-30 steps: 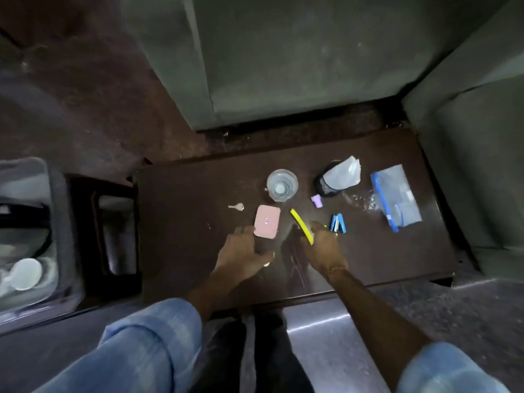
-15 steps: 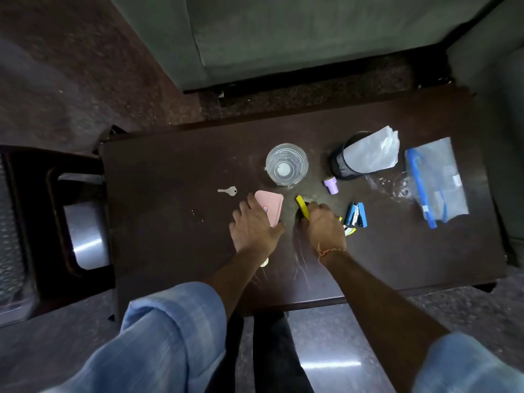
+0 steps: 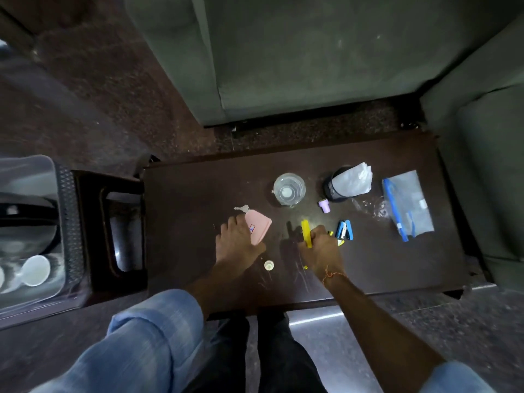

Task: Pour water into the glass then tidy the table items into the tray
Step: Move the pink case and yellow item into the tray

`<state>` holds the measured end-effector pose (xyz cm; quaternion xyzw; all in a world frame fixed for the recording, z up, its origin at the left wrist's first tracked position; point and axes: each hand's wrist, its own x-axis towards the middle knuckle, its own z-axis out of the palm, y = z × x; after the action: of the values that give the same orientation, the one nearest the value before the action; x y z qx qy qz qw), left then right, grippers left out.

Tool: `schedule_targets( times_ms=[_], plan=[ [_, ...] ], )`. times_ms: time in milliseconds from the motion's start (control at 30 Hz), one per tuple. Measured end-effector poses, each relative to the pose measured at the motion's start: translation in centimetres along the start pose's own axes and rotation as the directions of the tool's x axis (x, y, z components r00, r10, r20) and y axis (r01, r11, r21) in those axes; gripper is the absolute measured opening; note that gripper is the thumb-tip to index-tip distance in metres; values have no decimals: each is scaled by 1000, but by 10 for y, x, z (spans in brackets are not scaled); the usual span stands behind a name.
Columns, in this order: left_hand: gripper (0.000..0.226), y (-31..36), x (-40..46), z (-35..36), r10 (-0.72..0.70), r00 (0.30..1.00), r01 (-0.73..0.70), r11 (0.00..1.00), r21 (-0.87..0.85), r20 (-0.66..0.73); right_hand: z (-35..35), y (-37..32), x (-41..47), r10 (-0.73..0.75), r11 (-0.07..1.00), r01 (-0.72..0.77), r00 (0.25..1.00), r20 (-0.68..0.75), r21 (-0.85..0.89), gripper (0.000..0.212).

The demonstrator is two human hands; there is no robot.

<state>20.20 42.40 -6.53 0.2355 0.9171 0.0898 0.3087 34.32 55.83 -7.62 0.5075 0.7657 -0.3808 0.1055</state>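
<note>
Left hand lies curled over one pink card case near the middle of the dark bench, thumb tucked under the case's near edge; a small printed mark on the case is too blurred to read. Right hand grips one yellow strip, fingers wrapped around its near end. One silver key touches the case's far-left corner. One glass, water inside, stands toward the far edge. Beside it, toward the far-right corner, one black mesh cup holds a white crumpled sheet, with one small lilac cap just in front. One blue stapler lies just right of the right hand, and one clear zip pouch with a blue strip lies near the right edge. One small pale round cap sits between the wrists near the front edge. Off the left edge, one clear plastic tray holds white cups.
</note>
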Motion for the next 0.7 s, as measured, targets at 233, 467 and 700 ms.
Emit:
schedule_targets(
  times_ms=[233,467,700],
  plan=[
    [81,-31,-50,-72,37,998,-36,999,18,-48,-26,-46,-50,-101,995,101,995,-1,-21,14],
    [84,-137,-93,-137,49,997,-48,999,21,-67,-9,-106,-108,-239,967,235,971,-28,-97,33],
    [86,-288,-129,-193,81,985,-84,996,-13,-153,71,-206,-166,-332,942,333,943,-29,50,32]
  ],
)
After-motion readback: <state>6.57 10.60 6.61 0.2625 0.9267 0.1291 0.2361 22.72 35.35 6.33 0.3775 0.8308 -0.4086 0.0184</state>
